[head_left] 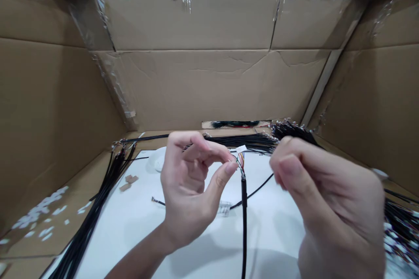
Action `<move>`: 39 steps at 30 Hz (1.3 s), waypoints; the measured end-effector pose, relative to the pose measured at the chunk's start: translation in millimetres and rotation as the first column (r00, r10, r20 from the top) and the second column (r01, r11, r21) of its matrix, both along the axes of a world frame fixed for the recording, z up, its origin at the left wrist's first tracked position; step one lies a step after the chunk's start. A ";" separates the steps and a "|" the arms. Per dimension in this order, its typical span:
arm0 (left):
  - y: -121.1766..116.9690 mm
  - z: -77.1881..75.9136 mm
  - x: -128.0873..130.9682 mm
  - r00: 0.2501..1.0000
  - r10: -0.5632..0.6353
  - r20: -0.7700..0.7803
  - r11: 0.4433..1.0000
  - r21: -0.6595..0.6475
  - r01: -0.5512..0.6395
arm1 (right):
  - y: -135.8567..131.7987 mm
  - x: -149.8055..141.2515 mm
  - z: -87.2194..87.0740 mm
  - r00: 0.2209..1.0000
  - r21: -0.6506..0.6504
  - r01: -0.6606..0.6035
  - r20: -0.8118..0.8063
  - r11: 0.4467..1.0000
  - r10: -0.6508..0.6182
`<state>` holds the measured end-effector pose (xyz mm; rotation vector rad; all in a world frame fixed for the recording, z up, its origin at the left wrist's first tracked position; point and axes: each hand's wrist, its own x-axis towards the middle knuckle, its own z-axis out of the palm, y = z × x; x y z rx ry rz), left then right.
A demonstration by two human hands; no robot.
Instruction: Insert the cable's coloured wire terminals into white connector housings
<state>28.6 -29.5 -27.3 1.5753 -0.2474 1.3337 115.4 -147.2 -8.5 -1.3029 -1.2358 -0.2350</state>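
Note:
My left hand [193,187] is closed in a pinch, thumb and forefinger together at the thin coloured wires [241,162] of a black cable [244,226]. Those wires fan out of the cable's stripped end and run up to a small white connector [241,148]. From there the cable hangs down toward the near edge of the view. To the right, apart from the cable, my right hand [327,200] is closed with thumb against forefinger. Whatever it may hold is hidden behind the fingers.
Cardboard walls [203,83] enclose a white work surface [131,226]. Bundled black cables [98,218] lie at left, with more cables [242,141] along the back and a cable pile [402,226] at right. White scraps [42,209] and brown pieces [129,182] lie at left.

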 end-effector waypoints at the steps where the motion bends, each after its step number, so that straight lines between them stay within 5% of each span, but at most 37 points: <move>1: -1.8 -0.5 -0.4 0.998 0.049 0.038 0.998 0.047 -0.050 | -2.1 -1.6 0.7 0.998 -0.068 -0.062 -0.008 0.996 0.062; 9: -5.7 -0.5 -11.1 0.934 0.355 0.040 0.807 0.491 -0.328 | 5.6 9.1 -3.6 0.931 -0.348 -0.358 -0.206 0.866 0.302; 14: -4.3 -5.6 -8.0 0.951 0.303 0.052 0.893 0.333 -0.303 | 13.8 17.8 -2.5 0.838 -0.219 -0.544 -0.190 0.810 0.511; 20: -4.1 -6.9 -4.6 0.983 0.160 0.090 0.963 0.206 -0.175 | 17.3 21.6 -5.0 0.814 -0.167 -0.579 -0.178 0.798 0.553; 30: 3.9 -4.2 -8.0 0.997 0.062 0.037 0.963 0.259 -0.069 | 22.3 27.2 -5.5 0.758 -0.180 -0.651 -0.200 0.737 0.621; 39: 1.9 3.2 -7.2 0.999 -0.046 -0.009 0.998 0.038 0.046 | 30.2 21.3 -9.7 0.812 -0.074 -0.584 -0.059 0.809 0.581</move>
